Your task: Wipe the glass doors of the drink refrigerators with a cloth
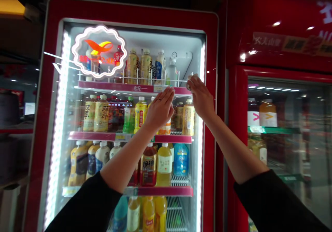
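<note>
My left hand (161, 110) lies against the glass door (124, 34) of a lit drinks fridge, fingers stretched out and held together, with a ring on one finger. Nothing shows in it. Higher and to the right, near the door's right edge, my right hand (202, 98) is closed over a small crumpled pale wad (189, 83), pressed to the glass. Whether the wad is cloth or tissue I cannot tell. Behind the glass, several drink bottles (140, 112) stand on the shelves, partly covered by my hands and forearms.
The fridge's red frame (211, 149) surrounds the door. A glowing scalloped sign (99, 52) is at the door's upper left. A second red fridge (237, 121) stands close on the right, with bottles (267, 114) inside. Shelf fronts (166, 191) carry pink strips.
</note>
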`<act>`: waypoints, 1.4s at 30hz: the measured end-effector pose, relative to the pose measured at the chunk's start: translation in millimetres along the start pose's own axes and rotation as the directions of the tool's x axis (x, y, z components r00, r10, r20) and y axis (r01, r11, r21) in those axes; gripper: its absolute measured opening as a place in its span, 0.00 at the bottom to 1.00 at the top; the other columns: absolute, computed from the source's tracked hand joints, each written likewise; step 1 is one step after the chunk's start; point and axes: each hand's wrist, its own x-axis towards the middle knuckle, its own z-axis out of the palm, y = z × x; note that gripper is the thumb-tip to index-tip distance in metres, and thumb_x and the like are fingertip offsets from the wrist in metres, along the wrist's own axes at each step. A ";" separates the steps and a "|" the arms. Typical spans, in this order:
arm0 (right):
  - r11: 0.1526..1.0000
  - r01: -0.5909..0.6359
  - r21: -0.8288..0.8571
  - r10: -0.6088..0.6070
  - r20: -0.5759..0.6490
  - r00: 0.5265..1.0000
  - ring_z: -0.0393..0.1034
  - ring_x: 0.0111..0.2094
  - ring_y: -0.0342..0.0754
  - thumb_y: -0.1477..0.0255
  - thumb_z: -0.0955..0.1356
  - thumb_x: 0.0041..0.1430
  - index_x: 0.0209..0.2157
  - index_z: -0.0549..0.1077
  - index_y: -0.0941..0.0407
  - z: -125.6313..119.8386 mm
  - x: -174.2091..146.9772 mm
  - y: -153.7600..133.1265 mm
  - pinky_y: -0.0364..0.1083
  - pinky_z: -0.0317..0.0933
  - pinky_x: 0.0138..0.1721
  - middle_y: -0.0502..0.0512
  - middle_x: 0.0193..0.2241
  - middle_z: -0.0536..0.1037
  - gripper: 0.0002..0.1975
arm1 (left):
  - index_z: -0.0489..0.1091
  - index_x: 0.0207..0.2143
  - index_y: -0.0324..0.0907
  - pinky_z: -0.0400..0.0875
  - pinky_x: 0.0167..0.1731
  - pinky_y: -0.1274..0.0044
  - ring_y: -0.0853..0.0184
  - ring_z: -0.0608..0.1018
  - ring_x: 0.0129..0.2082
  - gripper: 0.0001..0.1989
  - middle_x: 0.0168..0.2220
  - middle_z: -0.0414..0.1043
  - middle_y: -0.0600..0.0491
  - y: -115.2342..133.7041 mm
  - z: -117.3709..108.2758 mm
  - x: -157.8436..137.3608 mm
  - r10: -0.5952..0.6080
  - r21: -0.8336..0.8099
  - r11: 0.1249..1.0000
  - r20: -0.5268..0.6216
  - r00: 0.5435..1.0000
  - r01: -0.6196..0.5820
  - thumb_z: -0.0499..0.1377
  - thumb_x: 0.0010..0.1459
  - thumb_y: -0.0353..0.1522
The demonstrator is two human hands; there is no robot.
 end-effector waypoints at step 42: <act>0.997 0.068 0.036 -0.071 0.104 0.992 0.61 0.77 0.51 0.76 0.59 0.72 0.70 0.75 0.43 16.4 -10.6 -55.7 0.65 0.62 0.79 0.39 0.72 0.73 0.31 | 0.55 0.80 0.40 0.62 0.80 0.61 0.61 0.62 0.81 0.35 0.79 0.62 0.45 -74.5 -37.9 -61.8 0.112 -0.081 0.990 -0.009 0.994 -0.112 0.49 0.73 0.24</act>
